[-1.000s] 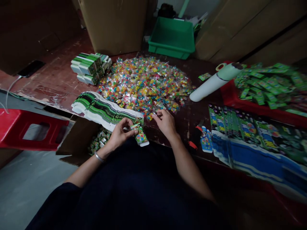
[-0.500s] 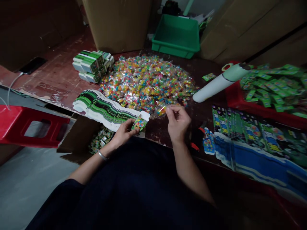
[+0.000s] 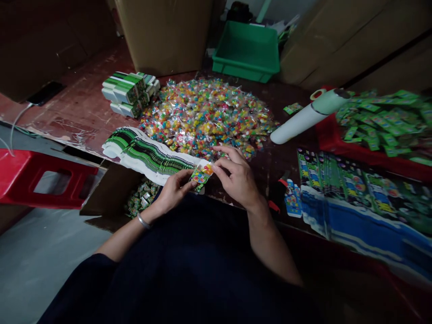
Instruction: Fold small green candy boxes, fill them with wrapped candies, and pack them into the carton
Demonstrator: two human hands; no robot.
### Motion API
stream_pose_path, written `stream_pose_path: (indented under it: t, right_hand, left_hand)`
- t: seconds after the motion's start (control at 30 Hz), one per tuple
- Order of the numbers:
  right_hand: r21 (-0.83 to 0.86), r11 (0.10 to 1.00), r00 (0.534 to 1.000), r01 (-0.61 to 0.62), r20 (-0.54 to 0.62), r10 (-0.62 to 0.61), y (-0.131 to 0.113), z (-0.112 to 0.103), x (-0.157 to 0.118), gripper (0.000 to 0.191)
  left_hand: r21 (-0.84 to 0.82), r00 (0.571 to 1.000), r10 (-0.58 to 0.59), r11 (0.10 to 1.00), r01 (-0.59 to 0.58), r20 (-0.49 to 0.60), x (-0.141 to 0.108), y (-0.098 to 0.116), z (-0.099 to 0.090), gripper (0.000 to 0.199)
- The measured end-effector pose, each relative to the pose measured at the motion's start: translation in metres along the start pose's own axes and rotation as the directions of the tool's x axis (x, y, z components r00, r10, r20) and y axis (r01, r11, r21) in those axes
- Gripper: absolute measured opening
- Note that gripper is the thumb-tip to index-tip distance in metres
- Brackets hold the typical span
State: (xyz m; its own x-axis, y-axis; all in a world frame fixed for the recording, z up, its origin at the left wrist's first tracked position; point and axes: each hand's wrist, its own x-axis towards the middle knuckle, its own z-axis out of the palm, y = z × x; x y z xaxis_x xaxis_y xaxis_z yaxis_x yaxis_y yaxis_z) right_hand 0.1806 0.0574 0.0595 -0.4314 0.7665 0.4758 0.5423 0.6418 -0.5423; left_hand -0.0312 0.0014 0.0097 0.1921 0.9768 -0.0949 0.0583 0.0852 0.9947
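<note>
My left hand (image 3: 177,189) is closed on a small green printed candy box (image 3: 200,178), near the table's front edge. At the box's upper end, my right hand (image 3: 236,175) pinches a small clear bag of candy (image 3: 208,169), whose orange and yellow pieces show at the opening. Part of the bag is hidden by the box and my fingers. Just behind both hands spreads a big heap of clear candy bags (image 3: 205,114). A long row of flattened green and white boxes (image 3: 148,155) lies beside my left hand.
Bundled box stacks (image 3: 124,90) stand behind the row. A white bottle (image 3: 308,117) lies right of the heap, near a green tray (image 3: 246,51). Printed sheets (image 3: 364,202) and a red bin of green packets (image 3: 381,117) are at right. An open carton (image 3: 104,193) sits below the table edge.
My right hand has moved left and slightly down, bringing the candy bag from the heap's front edge to the box's open end. My left hand and the box have barely moved.
</note>
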Motion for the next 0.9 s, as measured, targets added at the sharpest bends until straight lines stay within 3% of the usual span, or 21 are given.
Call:
stream_pose_path:
  t: [0.1,0.23,0.37,0.47,0.53,0.63,0.7,0.9]
  right_hand:
    - [-0.003,0.999,0.998,0.034,0.057,-0.033,0.002,-0.002,0.004,0.019]
    - [0.189,0.982,0.991,-0.003,0.132,-0.023,0.000,0.007,0.004,0.021]
    - [0.450,0.864,0.972,-0.227,0.053,0.228,-0.004,0.019,-0.009,0.026]
    - [0.566,0.762,0.934,-0.316,0.043,0.356,-0.008,0.032,-0.024,0.031]
    - [0.572,0.751,0.921,-0.331,0.021,0.390,-0.009,0.041,-0.032,0.032]
    - [0.495,0.819,0.916,-0.290,-0.104,0.388,-0.009,0.051,-0.037,0.018]
    - [0.454,0.851,0.918,-0.263,-0.155,0.366,-0.008,0.054,-0.036,0.019]
    - [0.608,0.730,0.875,-0.312,-0.116,0.470,-0.012,0.051,-0.026,0.023]
  left_hand:
    - [0.020,1.000,0.008,1.000,-0.008,-0.016,0.000,0.001,0.001,0.039]
    - [-0.088,0.998,0.032,0.996,-0.035,-0.046,-0.001,0.003,0.007,0.040]
    - [-0.194,0.986,0.086,0.975,-0.113,-0.141,-0.004,0.004,0.009,0.065]
    - [-0.242,0.987,0.101,0.962,-0.130,-0.127,-0.006,0.006,0.010,0.064]
    - [-0.257,0.992,0.088,0.960,-0.109,-0.092,-0.006,0.007,0.011,0.055]
    - [-0.257,0.997,0.067,0.964,-0.072,-0.026,-0.004,0.007,0.012,0.045]
    - [-0.247,0.997,0.078,0.966,-0.079,-0.014,-0.003,0.006,0.012,0.041]
    - [-0.282,0.995,0.048,0.957,-0.069,-0.082,-0.004,0.007,0.014,0.053]
